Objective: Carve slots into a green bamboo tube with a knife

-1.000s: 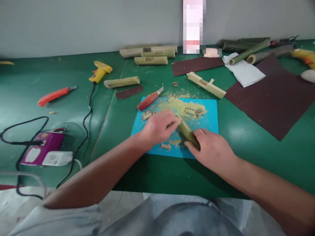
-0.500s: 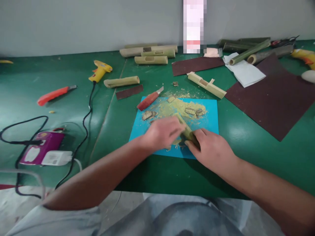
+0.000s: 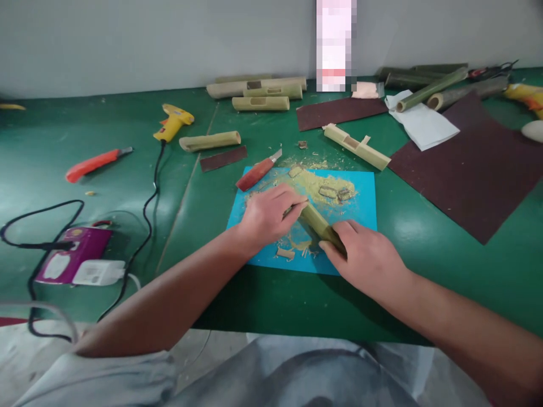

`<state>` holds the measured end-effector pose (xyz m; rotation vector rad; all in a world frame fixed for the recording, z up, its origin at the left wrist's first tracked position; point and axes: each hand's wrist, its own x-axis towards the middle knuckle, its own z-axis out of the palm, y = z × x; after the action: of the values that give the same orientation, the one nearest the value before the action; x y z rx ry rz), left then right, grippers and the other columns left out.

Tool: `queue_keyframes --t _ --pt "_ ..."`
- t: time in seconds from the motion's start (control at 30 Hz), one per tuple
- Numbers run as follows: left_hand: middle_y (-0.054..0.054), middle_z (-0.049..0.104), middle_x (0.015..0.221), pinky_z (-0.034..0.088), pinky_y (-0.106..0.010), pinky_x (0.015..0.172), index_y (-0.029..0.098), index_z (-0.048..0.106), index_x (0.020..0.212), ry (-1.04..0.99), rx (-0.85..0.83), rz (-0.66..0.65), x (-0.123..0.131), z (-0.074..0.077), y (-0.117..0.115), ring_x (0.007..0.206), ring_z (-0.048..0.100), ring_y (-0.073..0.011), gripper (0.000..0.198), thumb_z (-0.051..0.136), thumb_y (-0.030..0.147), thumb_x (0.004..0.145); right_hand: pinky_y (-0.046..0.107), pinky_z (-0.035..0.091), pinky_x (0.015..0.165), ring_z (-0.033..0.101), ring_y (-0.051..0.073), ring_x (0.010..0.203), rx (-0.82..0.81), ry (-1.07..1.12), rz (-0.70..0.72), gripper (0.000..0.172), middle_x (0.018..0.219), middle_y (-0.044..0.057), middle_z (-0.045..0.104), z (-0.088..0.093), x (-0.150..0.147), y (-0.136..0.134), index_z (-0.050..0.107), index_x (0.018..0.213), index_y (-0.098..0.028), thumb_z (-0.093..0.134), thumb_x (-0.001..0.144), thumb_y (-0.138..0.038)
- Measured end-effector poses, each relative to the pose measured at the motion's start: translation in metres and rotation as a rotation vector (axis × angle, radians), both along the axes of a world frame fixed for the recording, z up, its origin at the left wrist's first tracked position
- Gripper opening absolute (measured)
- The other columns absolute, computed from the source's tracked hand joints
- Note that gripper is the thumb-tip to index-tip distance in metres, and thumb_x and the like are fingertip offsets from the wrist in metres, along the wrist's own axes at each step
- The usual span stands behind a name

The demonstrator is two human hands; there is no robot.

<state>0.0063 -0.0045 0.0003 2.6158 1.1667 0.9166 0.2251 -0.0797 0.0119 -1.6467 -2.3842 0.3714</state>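
Note:
My right hand (image 3: pixel 369 251) is wrapped round the near end of a green bamboo tube (image 3: pixel 319 220), which slants up and to the left. At the tube's far end, my left hand (image 3: pixel 271 215) has its fingers pinched together against the bamboo. Whatever it holds is mostly hidden by the fingers; only a dark sliver shows. Beneath both lies a blue sheet (image 3: pixel 365 198), strewn with yellowish dust (image 3: pixel 311 183) and small bamboo scraps (image 3: pixel 285 253). A red-handled knife (image 3: pixel 257 173) rests across the sheet's upper left edge.
Beyond the sheet lie a notched bamboo piece (image 3: pixel 356 147), a bamboo tube (image 3: pixel 210 141) and brown sheets (image 3: pixel 470 175). Several more tubes (image 3: pixel 261 103) line the wall. Leftward are a yellow glue gun (image 3: pixel 173 122), an orange cutter (image 3: pixel 95 165) and a purple power box (image 3: pixel 87 249) with cords.
My left hand has shifted up and left along the bamboo tube to its far end, uncovering scraps on the blue sheet. My right hand keeps its hold in nearly the same place.

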Motion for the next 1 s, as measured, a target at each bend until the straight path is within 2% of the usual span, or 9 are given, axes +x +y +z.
queue_keyframes --t 0.17,0.37,0.43,0.57,0.73,0.87,1.0 --pt "-0.007 0.072 0.088 0.055 -0.030 0.079 0.015 0.073 0.097 -0.034 0.004 0.033 -0.007 0.000 0.007 0.084 0.067 -0.0168 0.017 0.057 0.022 0.097 0.030 0.028 0.055 0.056 0.016 0.067 0.048 0.020 0.006 0.020 0.090 0.006 0.062 0.002 0.005 0.002 0.060 0.095 -0.018 0.053 0.095 -0.037" --pt "-0.007 0.071 0.087 0.054 -0.031 0.077 0.016 0.072 0.097 0.004 -0.018 0.040 -0.002 -0.002 0.004 0.083 0.066 -0.0171 0.021 0.053 0.025 0.099 0.030 0.029 0.056 0.054 0.016 0.066 0.043 0.005 -0.006 0.022 0.078 0.004 0.059 0.001 0.006 0.000 0.059 0.082 -0.019 0.053 0.094 -0.037" --pt "-0.006 0.070 0.085 0.053 -0.029 0.073 0.016 0.071 0.096 0.033 0.004 0.005 0.002 -0.003 -0.002 0.081 0.065 -0.0164 0.023 0.050 0.025 0.100 0.030 0.028 0.056 0.053 0.015 0.064 0.027 0.017 -0.007 0.022 0.076 0.003 0.060 0.001 0.004 -0.001 0.059 0.080 -0.019 0.053 0.094 -0.035" --pt "-0.003 0.068 0.078 0.048 -0.025 0.063 0.017 0.071 0.098 0.144 0.054 -0.167 0.009 -0.001 -0.012 0.071 0.062 -0.0134 0.023 0.050 0.025 0.101 0.030 0.028 0.056 0.053 0.014 0.063 0.013 0.033 0.002 0.022 0.074 0.003 0.061 0.001 0.001 -0.002 0.060 0.078 -0.018 0.053 0.094 -0.032" --pt "-0.004 0.065 0.075 0.048 -0.026 0.064 0.017 0.069 0.085 0.061 0.000 -0.020 0.009 0.000 -0.012 0.072 0.060 -0.0141 0.028 0.048 0.027 0.102 0.030 0.029 0.057 0.054 0.015 0.065 0.022 0.035 -0.015 0.024 0.079 0.004 0.063 0.001 0.000 0.002 0.062 0.081 -0.018 0.051 0.096 -0.034" --pt "-0.002 0.064 0.074 0.048 -0.026 0.063 0.018 0.068 0.084 0.100 -0.057 -0.170 0.012 -0.001 -0.016 0.069 0.060 -0.0131 0.029 0.048 0.027 0.102 0.031 0.029 0.058 0.056 0.016 0.068 -0.002 0.041 -0.012 0.022 0.081 0.005 0.064 0.000 -0.002 0.004 0.062 0.082 -0.018 0.051 0.095 -0.032" --pt "-0.004 0.066 0.079 0.049 -0.028 0.067 0.018 0.068 0.087 0.034 -0.039 -0.005 0.011 -0.002 -0.015 0.075 0.061 -0.0151 0.025 0.050 0.027 0.101 0.031 0.031 0.059 0.057 0.017 0.070 0.000 0.048 -0.020 0.023 0.085 0.006 0.065 -0.001 -0.003 0.006 0.063 0.085 -0.017 0.049 0.096 -0.032"
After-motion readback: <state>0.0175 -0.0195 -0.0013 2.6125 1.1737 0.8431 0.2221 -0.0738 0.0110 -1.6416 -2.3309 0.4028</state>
